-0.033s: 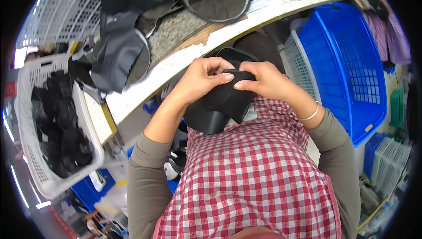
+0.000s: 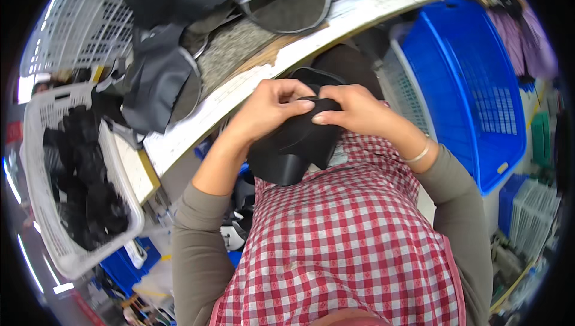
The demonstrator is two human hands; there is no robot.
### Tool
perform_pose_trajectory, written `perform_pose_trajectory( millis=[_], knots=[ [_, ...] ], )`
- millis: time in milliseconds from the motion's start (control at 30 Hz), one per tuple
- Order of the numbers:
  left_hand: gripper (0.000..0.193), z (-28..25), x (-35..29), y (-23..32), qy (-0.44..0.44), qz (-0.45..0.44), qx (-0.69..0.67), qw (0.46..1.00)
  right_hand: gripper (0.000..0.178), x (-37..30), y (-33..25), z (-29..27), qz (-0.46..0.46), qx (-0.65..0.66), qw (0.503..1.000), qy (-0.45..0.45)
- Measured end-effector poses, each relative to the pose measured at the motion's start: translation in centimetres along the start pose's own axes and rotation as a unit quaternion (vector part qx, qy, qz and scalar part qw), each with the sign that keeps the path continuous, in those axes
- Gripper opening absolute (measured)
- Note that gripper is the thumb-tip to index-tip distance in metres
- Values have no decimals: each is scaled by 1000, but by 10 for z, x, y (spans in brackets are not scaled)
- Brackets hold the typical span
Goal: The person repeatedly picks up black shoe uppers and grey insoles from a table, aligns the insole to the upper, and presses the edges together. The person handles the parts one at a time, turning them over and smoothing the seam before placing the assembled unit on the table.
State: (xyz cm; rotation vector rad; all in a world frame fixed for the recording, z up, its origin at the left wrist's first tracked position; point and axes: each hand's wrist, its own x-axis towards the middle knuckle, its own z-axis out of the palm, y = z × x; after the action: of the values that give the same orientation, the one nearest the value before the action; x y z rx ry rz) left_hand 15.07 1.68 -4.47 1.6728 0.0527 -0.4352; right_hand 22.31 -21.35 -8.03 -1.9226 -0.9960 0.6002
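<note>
Both my hands hold a black curved shoe-upper piece close to my chest, above my red-and-white checked apron. My left hand pinches its top edge from the left. From the right, my right hand grips the same edge, thumb pressed on the black material, a thin bracelet at the wrist. The fingertips of the two hands nearly touch. The lower part of the piece hangs down and curls outward.
A workbench runs just beyond my hands, piled with black and grey material. A white basket of black pieces stands at my left, with another white basket above it. A large blue basket is at my right.
</note>
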Motion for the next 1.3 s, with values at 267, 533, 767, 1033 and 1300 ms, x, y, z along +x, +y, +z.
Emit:
perform_pose_trajectory(
  millis=[267, 533, 767, 1033, 1300],
  knots=[
    [14, 42, 5, 37, 34, 157, 518, 840, 48, -12, 10, 14, 8, -7, 998, 58],
    [14, 38, 23, 31, -7, 230, 563, 794, 47, -12, 12, 16, 11, -48, 996, 71],
    [16, 36, -3, -13, 31, -45, 158, 986, 33, -24, 36, 5, 78, 198, 977, -2],
    [20, 55, -62, -96, 230, 92, 68, 966, 36, -28, 54, -6, 42, 147, 987, -58],
    [15, 25, -97, -3, 315, 252, 75, 912, 34, -41, -51, -33, -109, -3, 985, 131]
  ],
)
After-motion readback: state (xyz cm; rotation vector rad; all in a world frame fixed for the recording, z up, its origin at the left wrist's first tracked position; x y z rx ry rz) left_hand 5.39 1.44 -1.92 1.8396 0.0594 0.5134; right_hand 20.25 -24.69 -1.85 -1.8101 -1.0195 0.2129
